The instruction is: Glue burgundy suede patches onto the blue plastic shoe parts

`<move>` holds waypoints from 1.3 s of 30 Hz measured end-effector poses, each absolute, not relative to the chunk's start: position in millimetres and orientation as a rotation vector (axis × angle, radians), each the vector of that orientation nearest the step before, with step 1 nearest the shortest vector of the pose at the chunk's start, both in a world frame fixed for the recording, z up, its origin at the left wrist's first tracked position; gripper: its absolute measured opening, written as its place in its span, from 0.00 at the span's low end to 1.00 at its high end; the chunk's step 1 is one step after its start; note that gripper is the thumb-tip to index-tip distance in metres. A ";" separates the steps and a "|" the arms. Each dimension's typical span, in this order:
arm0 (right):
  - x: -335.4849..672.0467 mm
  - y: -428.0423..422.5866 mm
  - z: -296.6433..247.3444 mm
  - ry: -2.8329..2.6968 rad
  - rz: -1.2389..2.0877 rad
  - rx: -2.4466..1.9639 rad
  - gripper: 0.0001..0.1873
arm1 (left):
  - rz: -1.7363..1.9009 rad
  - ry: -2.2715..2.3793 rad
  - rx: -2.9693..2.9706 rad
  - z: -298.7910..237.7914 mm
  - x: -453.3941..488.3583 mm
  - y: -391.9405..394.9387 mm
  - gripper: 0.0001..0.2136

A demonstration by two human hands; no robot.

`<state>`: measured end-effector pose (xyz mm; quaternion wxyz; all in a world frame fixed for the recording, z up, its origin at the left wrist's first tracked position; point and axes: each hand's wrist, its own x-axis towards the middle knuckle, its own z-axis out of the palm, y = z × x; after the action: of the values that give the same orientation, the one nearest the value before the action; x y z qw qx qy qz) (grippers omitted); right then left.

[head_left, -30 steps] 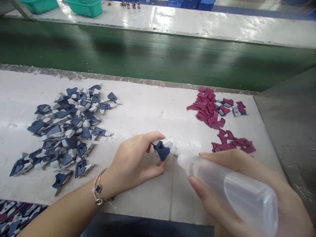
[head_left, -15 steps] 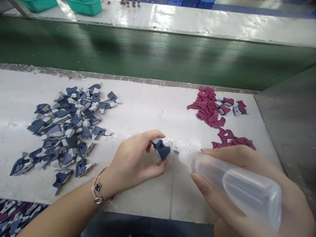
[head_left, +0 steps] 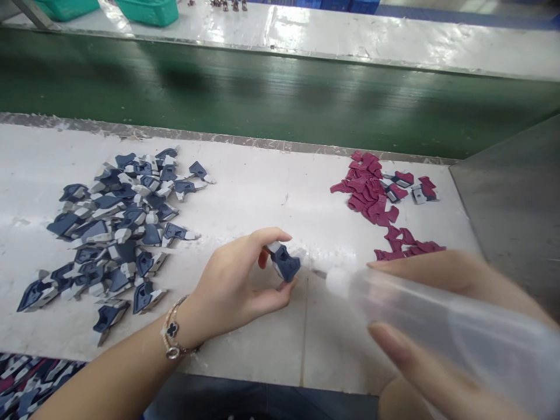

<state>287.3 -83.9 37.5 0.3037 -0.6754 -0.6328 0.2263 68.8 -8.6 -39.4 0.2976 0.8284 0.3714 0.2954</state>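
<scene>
Navy-and-grey plastic parts (head_left: 109, 201) lie heaped, 9 o'clock | left hand (head_left: 234, 286), 7 o'clock, pinches one navy-and-grey part (head_left: 285, 265), 6 o'clock near centre | maroon plastic pieces (head_left: 366, 188) lie piled, 3 o'clock | translucent needle-tipped bottle (head_left: 441, 324), 4 o'clock, points at pinched part | right hand (head_left: 437, 376), 4 o'clock, grips bottle
</scene>
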 end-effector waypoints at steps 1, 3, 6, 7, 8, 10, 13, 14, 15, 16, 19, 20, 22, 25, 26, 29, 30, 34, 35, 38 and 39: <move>293.4 -83.5 37.9 -1.641 0.572 -1.803 0.12 | 0.791 0.994 2.185 -39.3 68.6 -8.2 0.26; 307.0 -79.5 35.8 -1.577 0.571 -1.765 0.19 | 0.791 1.013 2.144 -38.9 68.3 -7.2 0.30; 323.2 -65.4 23.5 -1.457 0.920 -1.543 0.25 | 0.764 1.045 2.068 -37.4 68.3 -6.4 0.32; 325.6 -58.9 17.0 -1.396 1.064 -1.455 0.24 | 0.754 1.049 2.039 -36.8 68.3 -6.4 0.32; 325.9 -51.7 9.3 -1.337 1.152 -1.400 0.21 | 0.745 1.050 2.007 -36.1 68.3 -6.5 0.31; 321.0 -36.3 -7.6 -1.331 1.139 -1.437 0.21 | 0.732 1.047 1.945 -34.8 68.4 -7.0 0.29; 306.6 -15.9 -30.4 -1.414 1.036 -1.560 0.24 | 0.713 1.012 1.863 -33.6 68.6 -7.5 0.24; 302.9 -11.6 -35.2 -1.447 1.013 -1.595 0.20 | 0.706 1.002 1.838 -33.5 68.8 -7.3 0.22; 301.1 -9.3 -38.2 -1.479 0.998 -1.626 0.18 | 0.697 0.997 1.814 -33.5 68.9 -7.0 0.20; 301.8 -9.2 -39.2 -1.510 0.985 -1.653 0.18 | 0.686 0.999 1.793 -33.6 69.1 -6.5 0.19; 320.4 -22.1 -34.1 -1.566 0.923 -1.764 0.25 | 0.635 1.019 1.737 -33.5 69.6 -5.0 0.15; 330.8 -29.3 -31.9 -1.574 0.893 -1.825 0.25 | 0.613 1.019 1.721 -33.1 69.8 -4.9 0.14; 353.4 -43.4 -30.8 -1.579 0.833 -1.986 0.17 | 0.571 1.005 1.696 -32.0 70.2 -5.8 0.13; 378.4 -54.7 -40.7 -1.632 0.813 -2.177 0.10 | 0.537 0.990 1.690 -30.1 71.3 -9.1 0.14; 382.5 -55.1 -45.8 -1.652 0.806 -2.218 0.10 | 0.527 0.993 1.694 -29.7 71.8 -10.1 0.14; 385.2 -50.4 -58.2 -1.698 0.802 -2.292 0.11 | 0.502 1.013 1.694 -29.2 74.0 -11.3 0.15; 384.7 -48.2 -60.2 -1.708 0.815 -2.305 0.11 | 0.499 1.017 1.688 -29.1 74.7 -11.0 0.15; 385.4 -41.9 -58.5 -1.720 0.889 -2.350 0.12 | 0.498 1.026 1.668 -29.1 75.9 -8.9 0.15; 386.5 -41.2 -57.0 -1.720 0.909 -2.357 0.12 | 0.495 1.029 1.665 -29.4 75.7 -8.6 0.15; 389.8 -40.6 -53.7 -1.727 0.979 -2.355 0.11 | 0.486 1.027 1.657 -31.1 74.2 -8.5 0.15; 390.2 -41.2 -53.1 -1.731 1.003 -2.352 0.11 | 0.485 1.025 1.656 -31.8 73.8 -8.7 0.15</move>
<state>390.2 -41.2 -53.1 0.0269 -0.7615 -0.5603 0.3246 73.8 -8.7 -31.8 0.5372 0.6959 0.4308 0.2038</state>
